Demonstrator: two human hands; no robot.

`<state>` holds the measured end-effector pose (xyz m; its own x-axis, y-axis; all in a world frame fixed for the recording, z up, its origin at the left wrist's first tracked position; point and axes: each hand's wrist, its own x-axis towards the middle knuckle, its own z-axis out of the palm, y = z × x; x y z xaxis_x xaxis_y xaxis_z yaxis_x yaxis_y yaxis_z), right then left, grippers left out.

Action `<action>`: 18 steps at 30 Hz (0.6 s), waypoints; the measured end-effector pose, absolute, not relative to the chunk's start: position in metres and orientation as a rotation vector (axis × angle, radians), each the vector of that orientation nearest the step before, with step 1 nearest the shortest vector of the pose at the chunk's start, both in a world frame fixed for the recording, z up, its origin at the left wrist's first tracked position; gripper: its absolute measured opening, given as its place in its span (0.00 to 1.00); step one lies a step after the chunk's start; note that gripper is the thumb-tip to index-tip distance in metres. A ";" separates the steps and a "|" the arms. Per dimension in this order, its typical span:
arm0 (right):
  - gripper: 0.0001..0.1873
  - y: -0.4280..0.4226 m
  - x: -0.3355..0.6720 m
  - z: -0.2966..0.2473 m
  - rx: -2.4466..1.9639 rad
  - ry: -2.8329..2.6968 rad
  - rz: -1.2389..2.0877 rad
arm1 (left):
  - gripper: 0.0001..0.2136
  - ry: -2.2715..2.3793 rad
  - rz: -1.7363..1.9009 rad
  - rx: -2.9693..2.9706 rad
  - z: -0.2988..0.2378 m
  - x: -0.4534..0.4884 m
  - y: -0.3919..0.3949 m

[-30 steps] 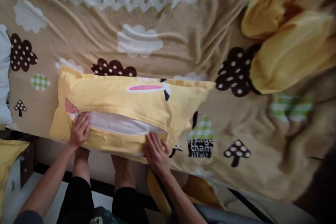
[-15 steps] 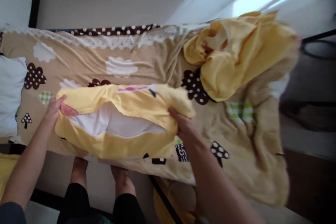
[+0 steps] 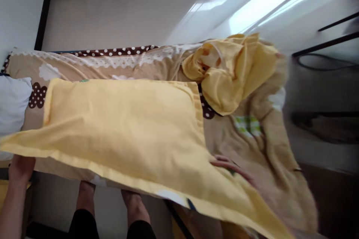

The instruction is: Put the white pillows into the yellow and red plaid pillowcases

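A big pillow in a yellow case [image 3: 123, 127] is lifted off the bed, its plain side turned toward me. My left hand [image 3: 21, 168] holds its left end from below, with the fingers hidden behind the cloth. My right hand [image 3: 232, 170] grips the right end; it is blurred and only the fingers show past the case's edge. The pillow covers much of the tan bedspread [image 3: 252, 145], which is printed with clouds and dotted brown trees.
A crumpled yellow cloth [image 3: 232, 74] lies at the far right of the bed. A white pillow [image 3: 12, 97] sits at the left end. My bare legs [image 3: 84, 198] stand against the bed's front edge. A pale wall [image 3: 126, 11] runs behind the bed.
The pillow was lying with its open slit and white inner facing me. Both hands lifted and flipped it, so the plain side faces me. My view has tilted upward.
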<state>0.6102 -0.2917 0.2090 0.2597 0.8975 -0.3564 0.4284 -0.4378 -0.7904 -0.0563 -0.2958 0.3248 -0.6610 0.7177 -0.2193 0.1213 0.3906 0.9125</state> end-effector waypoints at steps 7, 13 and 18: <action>0.32 -0.329 0.493 0.187 -2.100 -1.115 1.071 | 0.24 2.098 0.989 1.080 0.287 -0.016 -0.312; 0.31 -0.258 0.298 0.148 -1.774 -2.010 0.809 | 0.23 1.828 0.276 2.058 0.171 0.153 -0.228; 0.30 -0.286 0.374 0.086 -1.960 -2.161 0.811 | 0.27 2.091 -0.113 1.843 0.113 0.096 -0.251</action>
<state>0.3738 -0.2857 0.0858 -0.1582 0.9512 -0.2648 0.8908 0.0218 -0.4539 0.0961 -0.2512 0.1133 -0.0927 0.9460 -0.3108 0.9740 0.1509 0.1689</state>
